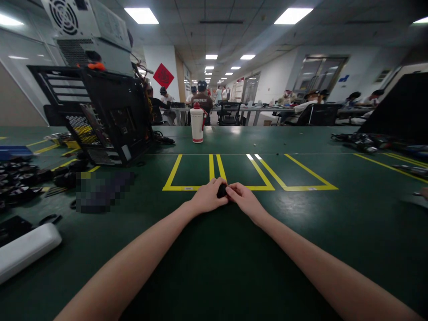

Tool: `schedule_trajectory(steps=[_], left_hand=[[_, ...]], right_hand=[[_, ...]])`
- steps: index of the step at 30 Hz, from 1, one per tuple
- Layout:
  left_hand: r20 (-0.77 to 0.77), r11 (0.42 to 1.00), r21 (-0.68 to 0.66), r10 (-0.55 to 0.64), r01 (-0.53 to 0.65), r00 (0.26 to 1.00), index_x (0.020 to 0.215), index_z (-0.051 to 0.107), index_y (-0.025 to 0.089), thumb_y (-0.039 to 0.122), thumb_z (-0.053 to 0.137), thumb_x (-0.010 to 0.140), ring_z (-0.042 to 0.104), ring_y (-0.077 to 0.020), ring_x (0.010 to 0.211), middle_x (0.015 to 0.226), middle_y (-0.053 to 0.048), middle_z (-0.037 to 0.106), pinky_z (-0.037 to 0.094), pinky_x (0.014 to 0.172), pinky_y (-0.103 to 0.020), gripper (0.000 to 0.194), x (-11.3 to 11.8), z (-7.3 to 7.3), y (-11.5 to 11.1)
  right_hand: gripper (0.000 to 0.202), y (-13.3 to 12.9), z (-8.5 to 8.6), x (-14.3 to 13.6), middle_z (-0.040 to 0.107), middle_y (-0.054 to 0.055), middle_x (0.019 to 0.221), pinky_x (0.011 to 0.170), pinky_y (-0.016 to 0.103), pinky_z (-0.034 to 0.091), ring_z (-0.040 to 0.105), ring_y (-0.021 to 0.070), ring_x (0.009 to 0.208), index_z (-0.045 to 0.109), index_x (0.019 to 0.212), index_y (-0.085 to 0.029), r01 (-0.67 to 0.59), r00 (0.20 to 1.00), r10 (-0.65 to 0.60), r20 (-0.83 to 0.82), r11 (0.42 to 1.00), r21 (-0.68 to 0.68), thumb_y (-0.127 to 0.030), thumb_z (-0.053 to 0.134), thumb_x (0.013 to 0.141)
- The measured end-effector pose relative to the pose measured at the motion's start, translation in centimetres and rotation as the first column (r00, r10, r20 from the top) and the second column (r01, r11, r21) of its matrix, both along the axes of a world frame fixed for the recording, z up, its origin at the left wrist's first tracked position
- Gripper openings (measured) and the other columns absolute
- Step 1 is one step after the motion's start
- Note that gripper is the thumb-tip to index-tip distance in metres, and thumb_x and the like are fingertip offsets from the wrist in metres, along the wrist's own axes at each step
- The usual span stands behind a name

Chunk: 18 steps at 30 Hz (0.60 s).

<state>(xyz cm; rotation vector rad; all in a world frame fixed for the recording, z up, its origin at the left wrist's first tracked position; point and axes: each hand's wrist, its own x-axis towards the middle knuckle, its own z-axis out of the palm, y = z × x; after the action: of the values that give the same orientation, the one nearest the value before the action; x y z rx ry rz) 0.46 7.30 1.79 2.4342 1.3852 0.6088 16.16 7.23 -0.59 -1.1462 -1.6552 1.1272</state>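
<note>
Both my hands meet over the green table (207, 249), near the front line of the yellow tape frames (187, 188). My left hand (210, 196) is closed around a small black object (221, 191), whose exact kind I cannot make out. From the other side, the fingertips of my right hand (243, 199) pinch together at the black object's right edge. Whether they grip a part of it or something tiny is hidden by the fingers.
A white cup with a red lid (197, 124) stands beyond the tape. On the left are an open black computer case (107, 116), black parts (16, 178) and a white bar-shaped item (30, 252). Cables (361, 141) lie at right. People sit farther back.
</note>
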Motion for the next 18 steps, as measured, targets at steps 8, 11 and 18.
schedule_trajectory(steps=[8, 11, 18], left_hand=[[-0.008, 0.997, 0.077, -0.018, 0.018, 1.0, 0.111, 0.037, 0.024, 0.035, 0.052, 0.075, 0.054, -0.02, 0.088, 0.107, -0.004, 0.046, 0.047, 0.07, -0.033, 0.04, 0.1, -0.5, -0.5], [-0.03, 0.994, 0.102, -0.037, 0.04, 0.999, 0.113, 0.035, 0.023, 0.034, 0.052, 0.075, 0.054, -0.02, 0.089, 0.109, -0.005, 0.044, 0.047, 0.071, -0.032, 0.042, 0.0, -0.4, -1.8], [-0.084, 0.981, 0.18, -0.06, 0.074, 0.995, 0.13, 0.008, 0.025, 0.028, 0.057, 0.074, 0.042, -0.0243, 0.112, 0.129, -0.008, 0.032, 0.039, 0.091, -0.04, 0.074, -1.6, -0.4, -5.0]], right_hand=[[0.03, 0.0, 0.4, 0.4, 0.059, 0.004, 0.094, 0.084, 0.038, 0.043, 0.056, 0.0162, 0.088, 0.051, 0.099, -0.019, -0.022, 0.996, 0.013, -0.09, 0.995, -0.097, -0.033, 0.056, 0.073], [0.023, -1.0, 1.0, 0.5, 0.058, 0.004, 0.097, 0.088, 0.038, 0.041, 0.055, 0.0165, 0.093, 0.054, 0.094, -0.019, -0.107, 0.989, 0.097, -0.111, 0.99, -0.089, -0.028, 0.057, 0.073], [0.026, -5.2, 1.4, -0.6, 0.053, 0.003, 0.107, 0.092, 0.035, 0.04, 0.05, 0.0159, 0.104, 0.049, 0.1, -0.021, -0.158, 0.972, 0.161, -0.169, 0.987, 0.034, -0.018, 0.054, 0.074]])
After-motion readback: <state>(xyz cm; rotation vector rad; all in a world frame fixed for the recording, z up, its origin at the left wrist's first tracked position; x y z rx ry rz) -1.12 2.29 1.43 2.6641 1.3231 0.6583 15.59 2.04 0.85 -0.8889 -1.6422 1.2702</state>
